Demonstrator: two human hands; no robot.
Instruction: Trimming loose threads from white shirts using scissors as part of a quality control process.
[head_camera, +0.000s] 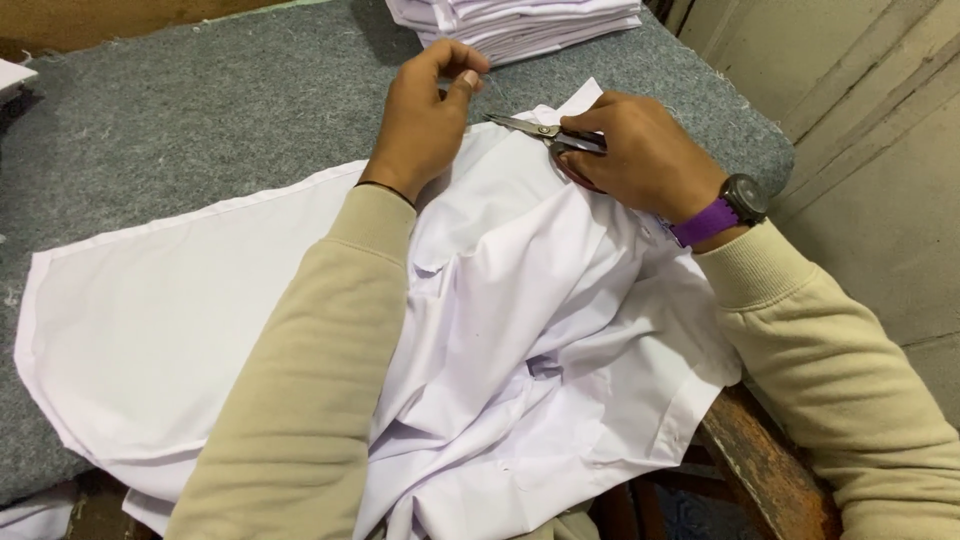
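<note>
A white shirt (190, 320) lies spread and bunched over a grey felt table top (200, 110). My left hand (425, 115) hovers above the shirt's far edge, thumb and fingers pinched on a thin thread that is barely visible. My right hand (640, 155) grips small metal scissors (530, 127), whose blades point left toward the pinched thread. A black watch on a purple strap (725, 210) sits on my right wrist. Both arms wear beige sleeves.
A stack of folded white garments (520, 22) sits at the table's far edge. A worn wooden edge (770, 470) borders the table at the lower right. A pale panelled wall (880, 130) stands close on the right.
</note>
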